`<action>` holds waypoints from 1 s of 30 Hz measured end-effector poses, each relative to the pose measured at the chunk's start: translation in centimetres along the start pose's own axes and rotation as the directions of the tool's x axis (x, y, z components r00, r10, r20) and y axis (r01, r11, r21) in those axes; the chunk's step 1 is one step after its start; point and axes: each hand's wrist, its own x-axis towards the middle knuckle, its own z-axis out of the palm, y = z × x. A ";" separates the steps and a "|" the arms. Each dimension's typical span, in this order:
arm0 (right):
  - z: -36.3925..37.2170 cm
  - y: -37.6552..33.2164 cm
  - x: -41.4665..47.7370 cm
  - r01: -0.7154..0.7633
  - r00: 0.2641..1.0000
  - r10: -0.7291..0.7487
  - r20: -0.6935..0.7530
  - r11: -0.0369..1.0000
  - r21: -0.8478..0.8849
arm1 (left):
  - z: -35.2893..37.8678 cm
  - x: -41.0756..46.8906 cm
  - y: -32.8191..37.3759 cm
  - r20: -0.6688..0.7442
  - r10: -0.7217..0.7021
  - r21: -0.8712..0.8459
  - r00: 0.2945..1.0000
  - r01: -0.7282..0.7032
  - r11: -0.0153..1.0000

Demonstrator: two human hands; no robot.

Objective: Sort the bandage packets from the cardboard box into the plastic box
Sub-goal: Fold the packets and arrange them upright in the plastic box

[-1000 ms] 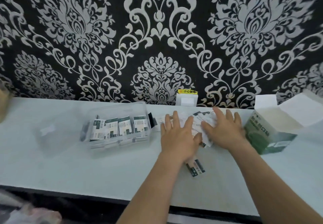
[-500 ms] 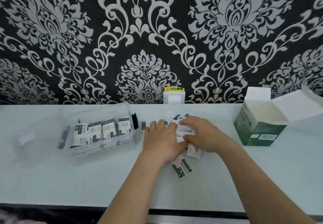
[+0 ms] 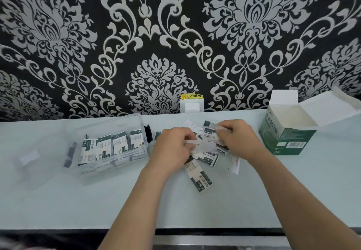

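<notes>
Curled now from flat, left hand (image 3: 172,149) and right hand (image 3: 241,141) each pinch bandage packets (image 3: 207,157).

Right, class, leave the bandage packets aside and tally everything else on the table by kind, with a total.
Clear plastic box: 1
Clear lid: 1
Green cardboard box: 1
Hands: 2, left hand and right hand, both pinching packets
Total: 5

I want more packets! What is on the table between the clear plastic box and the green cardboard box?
In the head view, a loose pile of bandage packets lies there, with the left grip and right grip pinching some.
</notes>
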 end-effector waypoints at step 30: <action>2.3 -4.9 -1.3 -0.158 0.987 0.113 0.114 0.576 0.802 | 0.7 -1.5 2.8 -0.315 0.087 -0.430 0.945 -0.224 0.875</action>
